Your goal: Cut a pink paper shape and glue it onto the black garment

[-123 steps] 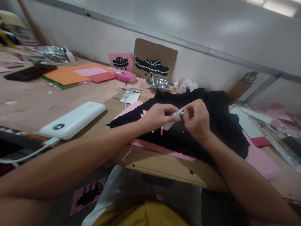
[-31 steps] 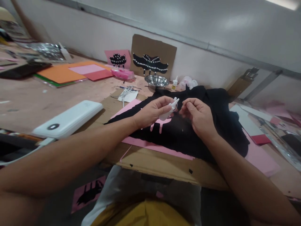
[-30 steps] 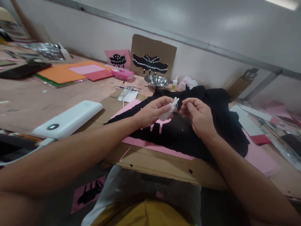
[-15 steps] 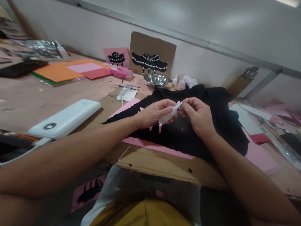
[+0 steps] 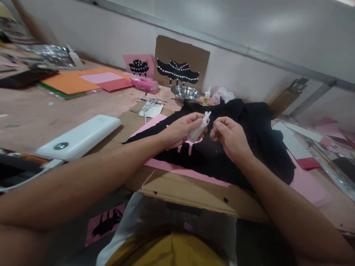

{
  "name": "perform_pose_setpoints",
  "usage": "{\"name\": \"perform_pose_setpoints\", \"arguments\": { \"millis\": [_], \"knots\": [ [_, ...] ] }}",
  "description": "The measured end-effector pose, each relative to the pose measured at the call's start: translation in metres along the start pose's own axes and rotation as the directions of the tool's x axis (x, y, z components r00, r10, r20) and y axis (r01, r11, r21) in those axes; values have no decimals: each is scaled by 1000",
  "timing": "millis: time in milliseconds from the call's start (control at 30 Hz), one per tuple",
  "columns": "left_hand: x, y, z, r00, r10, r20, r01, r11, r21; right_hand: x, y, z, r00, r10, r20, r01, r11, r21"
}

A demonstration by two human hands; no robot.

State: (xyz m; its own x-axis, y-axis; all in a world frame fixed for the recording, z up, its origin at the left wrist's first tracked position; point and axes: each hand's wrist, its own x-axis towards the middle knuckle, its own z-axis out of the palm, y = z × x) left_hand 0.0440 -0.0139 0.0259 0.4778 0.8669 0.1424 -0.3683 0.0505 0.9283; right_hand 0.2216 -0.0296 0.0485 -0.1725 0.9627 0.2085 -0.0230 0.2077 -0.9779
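My left hand (image 5: 183, 129) is wrapped round a small white bottle (image 5: 196, 132) with a narrow nozzle that points up and to the right. Just right of the nozzle, apart from it, my right hand (image 5: 229, 136) has its thumb and fingertips pressed together. Whatever lies between those fingertips, if anything, is too small to make out. Both hands are above a black cloth (image 5: 216, 166) spread over pink sheets (image 5: 191, 174) and cardboard. A pink cutout (image 5: 190, 148) on the cloth shows partly below the bottle.
A metal bowl (image 5: 185, 93) and a yellow-labelled bottle (image 5: 206, 96) stand behind the cloth. Beaded black shapes on card (image 5: 181, 51) lean on the wall. A white power bank (image 5: 80, 136) lies left, beyond my left forearm. Paper pieces (image 5: 307, 162) lie right.
My right hand has moved away from the nozzle, leaving a gap between the hands. The bottle in my left hand stands slightly more upright.
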Motion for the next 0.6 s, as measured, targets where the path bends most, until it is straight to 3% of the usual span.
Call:
{"name": "perform_pose_setpoints", "arguments": {
  "millis": [367, 600],
  "knots": [
    [10, -5, -16, 990, 48, -135, -53, 998, -34, -3, 1, 5, 977, 164, 138, -177, 981, 84],
    [12, 0, -21, 975, 112, -193, -122, 992, -41, -26, -16, 0, 987, 123, 103, -108, 984, -145]
  ]
}}
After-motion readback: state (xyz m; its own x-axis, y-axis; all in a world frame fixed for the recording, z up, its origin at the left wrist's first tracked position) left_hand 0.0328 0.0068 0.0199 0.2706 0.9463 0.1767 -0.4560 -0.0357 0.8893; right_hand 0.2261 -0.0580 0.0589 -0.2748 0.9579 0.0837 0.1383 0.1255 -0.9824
